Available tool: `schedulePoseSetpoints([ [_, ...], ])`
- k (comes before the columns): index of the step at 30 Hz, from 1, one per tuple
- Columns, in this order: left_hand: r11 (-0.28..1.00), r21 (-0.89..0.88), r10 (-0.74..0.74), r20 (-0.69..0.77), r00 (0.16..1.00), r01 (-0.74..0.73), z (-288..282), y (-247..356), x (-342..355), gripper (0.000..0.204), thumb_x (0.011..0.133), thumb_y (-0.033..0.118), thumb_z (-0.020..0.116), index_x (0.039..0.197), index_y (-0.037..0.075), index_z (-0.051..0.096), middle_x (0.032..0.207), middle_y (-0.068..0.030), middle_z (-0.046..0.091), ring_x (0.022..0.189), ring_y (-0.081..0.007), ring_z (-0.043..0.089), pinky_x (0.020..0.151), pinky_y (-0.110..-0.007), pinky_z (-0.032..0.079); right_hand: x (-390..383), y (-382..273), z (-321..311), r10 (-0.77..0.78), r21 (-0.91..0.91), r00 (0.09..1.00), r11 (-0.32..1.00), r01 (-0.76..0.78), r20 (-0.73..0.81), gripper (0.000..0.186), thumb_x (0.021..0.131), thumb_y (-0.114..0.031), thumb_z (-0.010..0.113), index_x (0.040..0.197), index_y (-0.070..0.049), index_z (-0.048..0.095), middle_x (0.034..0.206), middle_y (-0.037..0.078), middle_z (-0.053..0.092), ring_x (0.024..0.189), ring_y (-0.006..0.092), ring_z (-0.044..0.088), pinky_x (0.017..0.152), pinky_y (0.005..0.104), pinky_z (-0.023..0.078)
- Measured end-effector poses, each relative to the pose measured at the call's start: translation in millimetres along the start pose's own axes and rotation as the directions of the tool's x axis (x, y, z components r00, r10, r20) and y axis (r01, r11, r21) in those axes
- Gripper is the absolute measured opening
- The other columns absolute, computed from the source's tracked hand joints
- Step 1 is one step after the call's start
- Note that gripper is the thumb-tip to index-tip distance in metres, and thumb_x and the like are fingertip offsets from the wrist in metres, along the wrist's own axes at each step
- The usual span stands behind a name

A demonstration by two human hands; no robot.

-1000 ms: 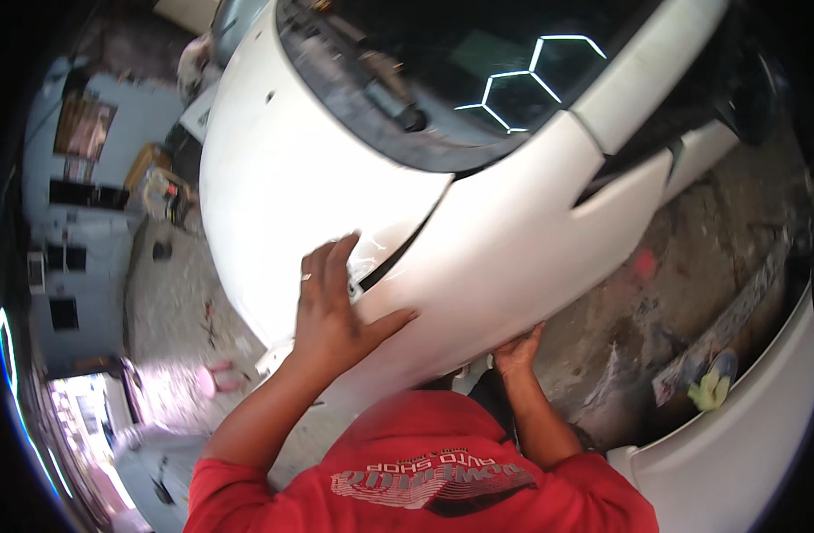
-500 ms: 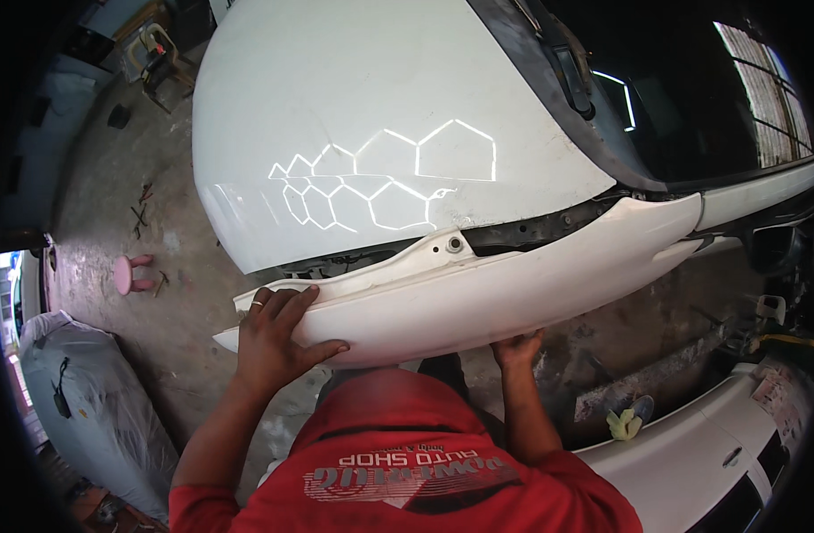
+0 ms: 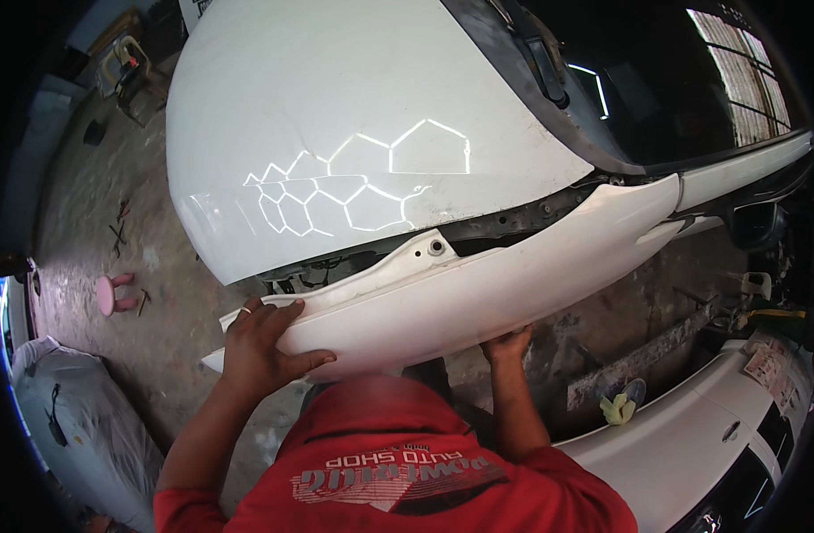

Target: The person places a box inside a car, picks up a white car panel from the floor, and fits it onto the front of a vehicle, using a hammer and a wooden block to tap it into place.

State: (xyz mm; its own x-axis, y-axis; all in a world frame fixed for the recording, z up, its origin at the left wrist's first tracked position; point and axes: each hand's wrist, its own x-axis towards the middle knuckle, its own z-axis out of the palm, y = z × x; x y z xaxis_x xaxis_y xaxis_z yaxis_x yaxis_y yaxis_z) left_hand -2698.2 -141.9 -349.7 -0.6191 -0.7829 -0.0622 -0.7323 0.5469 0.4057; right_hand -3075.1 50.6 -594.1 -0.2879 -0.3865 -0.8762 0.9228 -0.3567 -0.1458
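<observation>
I hold a long white fender panel (image 3: 451, 311) along the side of a white car, below its hood (image 3: 336, 89). My left hand (image 3: 265, 342) is wrapped over the panel's left end, fingers on the upper flange and thumb on the outer face. My right hand (image 3: 507, 346) grips the lower edge from beneath, its fingertips partly hidden. The flange has a bolt hole, and a dark gap with metal parts shows between panel and hood. The panel's right end meets the windshield pillar (image 3: 736, 173).
A pink stool (image 3: 114, 293) and a chair (image 3: 127, 71) stand on the concrete floor. A plastic-covered vehicle (image 3: 87, 444) is at lower left. Another white car (image 3: 674, 449) is at lower right, near a yellow cloth (image 3: 617, 407). A side mirror (image 3: 754, 224) sticks out at right.
The view has turned since a second ago, showing the hood and more of the panel. Since half a second ago, the hood, panel and hands appear shifted slightly left.
</observation>
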Motion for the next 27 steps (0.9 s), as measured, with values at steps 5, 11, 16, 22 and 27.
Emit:
schedulePoseSetpoints([
  [5,0.999,0.038,0.012,-0.037,0.999,-0.011,19,-16,1,0.081,0.065,0.054,0.093,0.124,0.003,0.071,0.088,-0.015,0.072,0.092,-0.0385,0.067,0.091,-0.049,0.054,-2,0,-7,-0.056,-0.105,0.996,0.993,0.049,-0.069,0.084,0.096,-0.077,0.042,0.156,-0.019,0.044,0.159,0.008,0.046,0.143,0.0342,0.048,0.117,0.0611,0.039],
  [11,0.991,-0.053,-0.128,-0.085,0.988,0.124,47,-11,18,0.076,0.068,0.043,0.094,0.127,0.002,0.068,0.11,-0.0191,0.07,0.105,-0.0411,0.064,0.092,-0.051,0.054,21,-11,-15,-0.067,0.018,0.995,0.998,0.068,-0.068,0.09,0.096,-0.08,0.039,0.155,-0.013,0.044,0.159,0.009,0.046,0.146,0.0322,0.044,0.12,0.0542,0.037],
  [16,0.996,0.06,-0.047,-0.228,0.973,0.062,60,-11,18,0.067,0.067,0.023,0.096,0.124,0.001,0.068,0.111,-0.0194,0.068,0.102,-0.0423,0.063,0.091,-0.051,0.051,69,-8,-27,-0.091,0.031,0.995,0.995,0.093,-0.044,0.098,0.094,-0.085,0.039,0.16,-0.012,0.038,0.166,0.009,0.038,0.151,0.0328,0.037,0.124,0.0524,0.03],
  [22,0.989,0.119,-0.059,-0.258,0.964,0.093,55,-19,35,0.074,0.07,0.023,0.096,0.129,-0.001,0.059,0.121,-0.0213,0.06,0.117,-0.0439,0.054,0.1,-0.055,0.045,76,8,13,-0.068,0.086,0.997,0.994,0.072,-0.047,0.105,0.093,-0.087,0.039,0.164,-0.011,0.03,0.171,0.012,0.029,0.155,0.0328,0.03,0.127,0.0513,0.023],
  [27,0.978,0.209,0.045,-0.187,0.981,-0.005,48,-5,49,0.083,0.074,0.023,0.093,0.14,-0.002,0.049,0.137,-0.024,0.054,0.13,-0.0461,0.048,0.108,-0.058,0.04,92,7,11,-0.12,0.199,0.99,0.975,0.102,0.079,0.102,0.096,-0.085,0.034,0.165,-0.011,0.028,0.171,0.014,0.028,0.155,0.0336,0.03,0.127,0.0522,0.022],
])
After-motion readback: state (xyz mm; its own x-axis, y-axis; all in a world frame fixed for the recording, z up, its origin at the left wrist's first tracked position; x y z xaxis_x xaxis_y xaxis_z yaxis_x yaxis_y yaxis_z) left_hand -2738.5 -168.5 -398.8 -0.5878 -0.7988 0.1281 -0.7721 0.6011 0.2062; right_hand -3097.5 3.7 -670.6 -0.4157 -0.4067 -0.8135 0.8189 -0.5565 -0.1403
